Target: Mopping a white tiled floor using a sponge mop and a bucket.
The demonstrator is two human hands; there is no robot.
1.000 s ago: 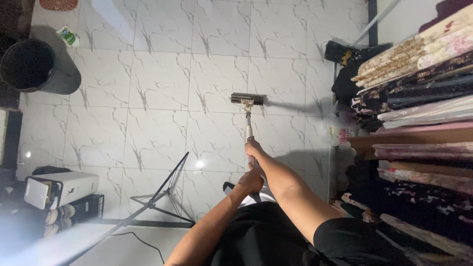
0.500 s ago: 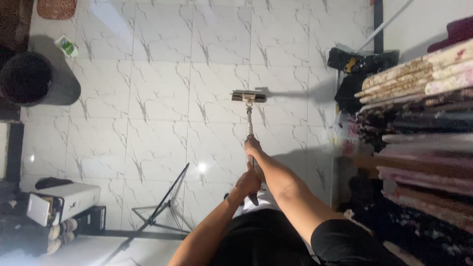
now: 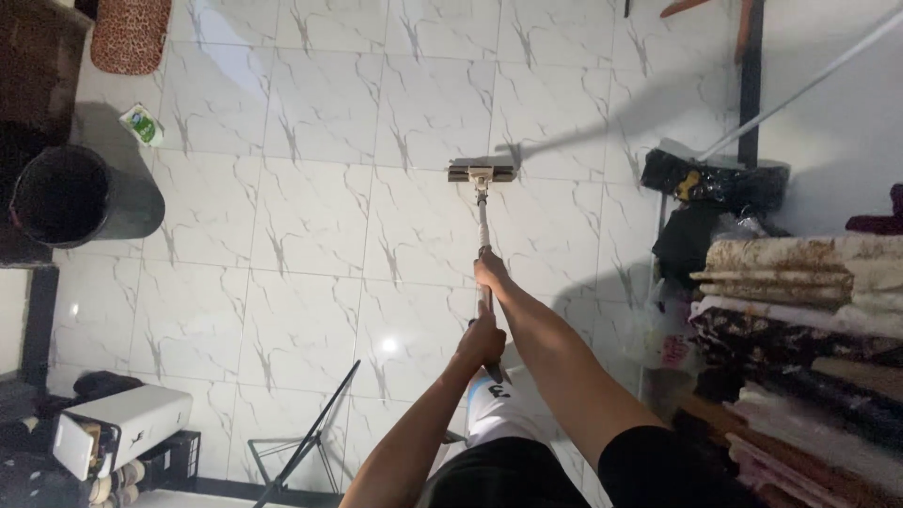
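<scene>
Both arms stretched forward over white marble-pattern floor. Right hand wrapped closed around mop handle, further up the shaft. Left hand also closed around the same handle, just behind the right, near the handle's end. Mop head flat on the tiles, straight ahead of the hands, crosswise to the handle, casting a long shadow toward the right. Handle running from mop head back to the hands in a near-straight line.

Black bucket at far left, well apart from the mop, open top toward camera. Small green-and-white packet on the floor just above the bucket. Leopard-print mat at top left. White boxy appliance at bottom left with rolled items beside it. Folded black stand lying on the floor left of the arms. Stack of folded patterned fabrics on the right, piled in layers. Black bags above the stack, near a thin white pole leaning diagonally. Clear plastic bag between the right arm and the fabrics. Black shirt and white shorts at bottom edge.
</scene>
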